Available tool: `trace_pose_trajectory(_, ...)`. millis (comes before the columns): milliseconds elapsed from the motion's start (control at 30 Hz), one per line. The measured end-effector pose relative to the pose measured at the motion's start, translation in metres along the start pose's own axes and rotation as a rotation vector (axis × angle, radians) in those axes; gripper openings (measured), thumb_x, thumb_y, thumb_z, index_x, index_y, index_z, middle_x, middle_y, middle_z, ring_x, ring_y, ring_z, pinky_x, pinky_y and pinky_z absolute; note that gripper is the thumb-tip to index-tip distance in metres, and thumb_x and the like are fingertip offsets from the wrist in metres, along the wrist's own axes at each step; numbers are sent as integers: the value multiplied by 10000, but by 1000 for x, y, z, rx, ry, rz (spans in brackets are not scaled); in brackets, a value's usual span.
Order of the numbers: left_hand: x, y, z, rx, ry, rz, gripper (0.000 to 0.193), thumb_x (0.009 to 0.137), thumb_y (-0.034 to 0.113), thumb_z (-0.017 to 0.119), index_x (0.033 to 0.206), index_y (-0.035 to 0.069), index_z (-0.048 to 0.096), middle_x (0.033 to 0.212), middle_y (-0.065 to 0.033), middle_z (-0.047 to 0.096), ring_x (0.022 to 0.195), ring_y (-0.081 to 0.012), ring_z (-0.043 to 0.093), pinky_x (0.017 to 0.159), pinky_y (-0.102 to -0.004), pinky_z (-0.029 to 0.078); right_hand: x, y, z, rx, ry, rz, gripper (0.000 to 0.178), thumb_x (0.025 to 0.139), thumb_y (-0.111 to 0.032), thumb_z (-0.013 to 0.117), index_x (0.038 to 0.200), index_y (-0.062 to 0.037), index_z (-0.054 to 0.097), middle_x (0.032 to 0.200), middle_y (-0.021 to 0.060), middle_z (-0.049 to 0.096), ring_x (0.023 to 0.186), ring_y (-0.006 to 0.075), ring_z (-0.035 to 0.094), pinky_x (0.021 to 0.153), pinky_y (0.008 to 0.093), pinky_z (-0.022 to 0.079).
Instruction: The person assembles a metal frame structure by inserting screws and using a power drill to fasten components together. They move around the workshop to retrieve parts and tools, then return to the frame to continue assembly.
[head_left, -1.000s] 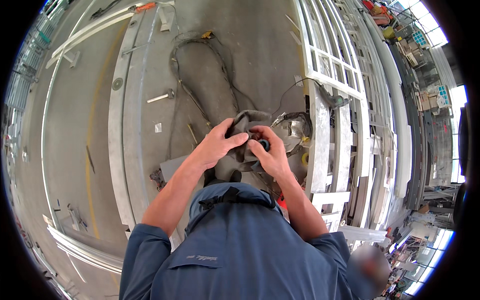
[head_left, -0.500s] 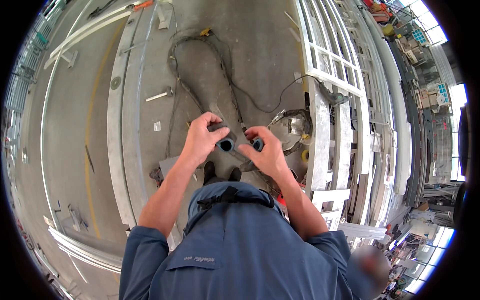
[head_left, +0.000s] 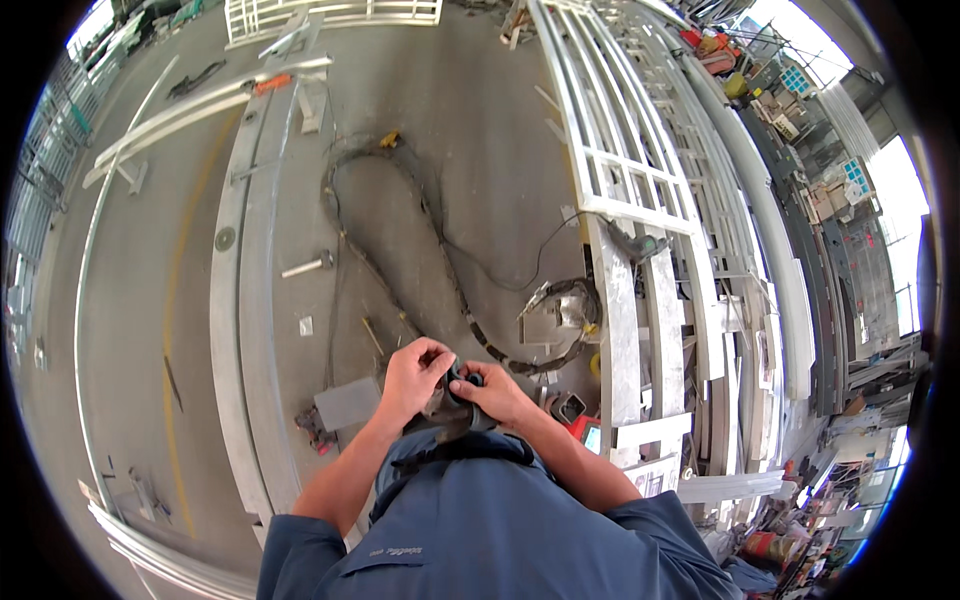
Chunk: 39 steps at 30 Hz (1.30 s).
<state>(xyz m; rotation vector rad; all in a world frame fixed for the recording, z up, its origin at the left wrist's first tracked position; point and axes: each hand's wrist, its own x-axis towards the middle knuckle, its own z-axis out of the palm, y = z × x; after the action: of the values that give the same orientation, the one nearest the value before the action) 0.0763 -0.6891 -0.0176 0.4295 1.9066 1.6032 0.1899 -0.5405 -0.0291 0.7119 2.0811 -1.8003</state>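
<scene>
Close in front of my waist, my left hand [head_left: 413, 382] and my right hand [head_left: 492, 394] come together on a dark, soft-looking piece [head_left: 460, 410]. Its kind is hard to make out, and part of it hangs down toward my belt. The fingertips of my left hand are pinched at its upper end. My right thumb and fingers grip its other side, where a dark round opening shows. Beyond my hands, a long dark wrapped cable [head_left: 455, 285] lies looped on the concrete floor.
A hammer [head_left: 308, 264] lies on the floor beside a long metal beam [head_left: 228, 300] on the left. To the right, white metal frames [head_left: 640, 165] and stacked profiles carry a corded power tool [head_left: 640, 245]. A red device with a screen [head_left: 586, 432] stands near my right forearm.
Both hands have drawn closer to my body and to each other. Two dark tube-like ends with bluish insides, held apart before, are now brought together between my fingers. My view has tilted up.
</scene>
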Motion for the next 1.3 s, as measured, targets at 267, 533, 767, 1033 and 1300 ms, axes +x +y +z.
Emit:
trace_pose_trajectory(267,-12,32,2,824,-157,902,293,802,404,752,903,137,686,931,-41,657,1034,-232,605,919,-427,422,18,13,1,647,5,7,263,1023,-246,537,1143,-34,634,1030,54,680,929,134,657,765,300,544)
trace_pose_trajectory(533,-10,34,-7,1477,-503,869,230,893,332,608,854,123,697,879,-30,677,942,-193,615,860,-359,426,8,-7,-10,80,271,-76,315,985,-300,606,1029,2,683,851,18,674,809,85,572,715,303,477)
trace_pose_trajectory(767,-8,16,31,1306,-1003,809,187,786,206,605,686,100,722,725,-117,693,785,-277,686,782,-409,501,35,18,-18,-202,340,-218,354,950,-342,610,968,9,651,798,228,628,718,302,598,705,410,482)
trace_pose_trajectory(1033,55,-61,-17,746,-845,481,329,823,92,557,1119,60,698,1134,-173,701,1063,-355,660,918,-410,515,3,-15,3,-311,343,-518,257,950,-238,640,887,10,619,708,204,588,608,302,557,589,402,453)
trace_pose_trajectory(1300,53,25,-17,164,-126,217,399,874,-52,476,1237,-6,634,1226,-137,667,1051,-246,630,871,-369,505,23,-15,26,-531,383,-687,241,951,-170,621,812,5,530,658,208,547,625,416,554,556,456,424)
